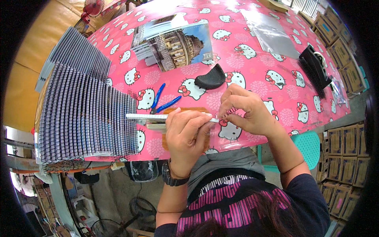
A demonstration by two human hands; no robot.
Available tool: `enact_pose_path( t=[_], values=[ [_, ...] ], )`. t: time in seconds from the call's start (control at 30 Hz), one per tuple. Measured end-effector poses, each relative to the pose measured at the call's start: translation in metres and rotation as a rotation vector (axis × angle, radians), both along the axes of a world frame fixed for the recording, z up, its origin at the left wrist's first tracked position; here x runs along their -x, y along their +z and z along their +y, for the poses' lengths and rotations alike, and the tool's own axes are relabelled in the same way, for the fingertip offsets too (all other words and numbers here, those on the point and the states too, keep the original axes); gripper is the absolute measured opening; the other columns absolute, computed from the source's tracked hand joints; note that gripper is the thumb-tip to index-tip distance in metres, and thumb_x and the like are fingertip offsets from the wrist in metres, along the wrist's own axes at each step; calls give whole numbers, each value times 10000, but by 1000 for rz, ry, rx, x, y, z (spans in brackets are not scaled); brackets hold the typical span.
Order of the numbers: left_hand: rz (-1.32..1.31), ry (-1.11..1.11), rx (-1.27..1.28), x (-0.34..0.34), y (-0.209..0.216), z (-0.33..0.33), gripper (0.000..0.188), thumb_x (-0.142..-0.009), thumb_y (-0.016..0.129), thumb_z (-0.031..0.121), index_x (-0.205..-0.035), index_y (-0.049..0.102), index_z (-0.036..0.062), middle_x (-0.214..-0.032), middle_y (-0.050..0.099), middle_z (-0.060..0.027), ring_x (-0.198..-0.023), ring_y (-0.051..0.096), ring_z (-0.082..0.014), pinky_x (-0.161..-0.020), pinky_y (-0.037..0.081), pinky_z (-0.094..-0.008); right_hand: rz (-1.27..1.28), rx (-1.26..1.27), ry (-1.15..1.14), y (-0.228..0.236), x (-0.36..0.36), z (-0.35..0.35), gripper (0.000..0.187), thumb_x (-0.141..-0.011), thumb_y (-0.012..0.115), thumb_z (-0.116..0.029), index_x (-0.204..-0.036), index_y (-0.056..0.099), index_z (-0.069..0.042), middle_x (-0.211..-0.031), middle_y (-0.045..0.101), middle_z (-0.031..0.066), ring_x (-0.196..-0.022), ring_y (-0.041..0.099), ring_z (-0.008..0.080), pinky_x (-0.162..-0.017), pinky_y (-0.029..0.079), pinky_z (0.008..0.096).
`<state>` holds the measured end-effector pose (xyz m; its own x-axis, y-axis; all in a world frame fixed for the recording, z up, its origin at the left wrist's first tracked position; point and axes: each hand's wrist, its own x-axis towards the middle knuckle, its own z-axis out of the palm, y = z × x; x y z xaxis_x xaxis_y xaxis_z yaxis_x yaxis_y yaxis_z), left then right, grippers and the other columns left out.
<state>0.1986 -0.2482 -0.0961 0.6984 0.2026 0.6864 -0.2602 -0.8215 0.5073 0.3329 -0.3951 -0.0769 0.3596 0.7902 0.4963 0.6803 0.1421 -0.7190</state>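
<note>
My left hand (185,136) is closed around a thin white pad of sheets (147,116), held edge-up near the table's front edge. At the pad's right end, the fingers of my right hand (252,114) are pinched on a thin dark spiral coil (229,111). How far the coil runs through the sheets is hidden by my fingers. Under my left hand lies a brown board (169,143), partly covered. Just beyond the pad, blue-handled pliers (167,103) rest with their handles spread. Farther back sits a black curved piece (210,78).
Tall rows of spiral-bound books (83,114) fill the table's left side. Printed sheets (179,45) are stacked at the back, with clear plastic sheets (272,33) to their right. A black holder (316,69) has loose coils beside it. A teal stool (308,150) and cartons (341,144) stand right.
</note>
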Motion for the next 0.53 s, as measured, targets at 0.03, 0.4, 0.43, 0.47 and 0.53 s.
enact_pose_path(
  t=[0.03,0.4,0.43,0.47,0.53],
  values=[
    [-3,-2,4,0,0,0,198,-734,711,79,-921,651,103,-883,633,-23,-844,596,-205,-899,386,-426,-7,-6,25,-1,-2,0,214,-649,676,65,-808,642,-73,-804,564,53,-789,578,199,-674,477,314],
    [-84,67,-72,2,-15,-5,188,-732,707,58,-895,658,137,-948,656,-14,-1059,600,-253,-1093,189,-547,-19,-23,95,-4,-2,-4,240,-689,716,32,-902,665,-64,-920,637,76,-817,629,205,-685,507,311],
    [-89,79,-76,3,-15,-5,191,-732,707,60,-898,660,143,-947,656,-13,-1071,597,-258,-1101,165,-561,-32,-24,105,-5,-3,-6,254,-697,723,21,-929,671,-66,-943,648,80,-823,636,205,-687,511,311],
    [-92,78,-83,3,-16,-5,191,-734,706,58,-898,661,145,-958,657,-15,-1076,595,-258,-1102,166,-559,-16,-18,109,-5,-3,-8,269,-704,722,15,-952,673,-75,-951,651,76,-831,635,203,-692,514,314],
    [-98,78,-98,3,-18,-4,190,-738,705,55,-897,662,149,-978,659,-19,-1086,591,-257,-1103,168,-553,16,-6,119,-7,-2,-12,299,-718,721,3,-998,677,-91,-969,657,69,-846,634,200,-701,520,321]
  ],
)
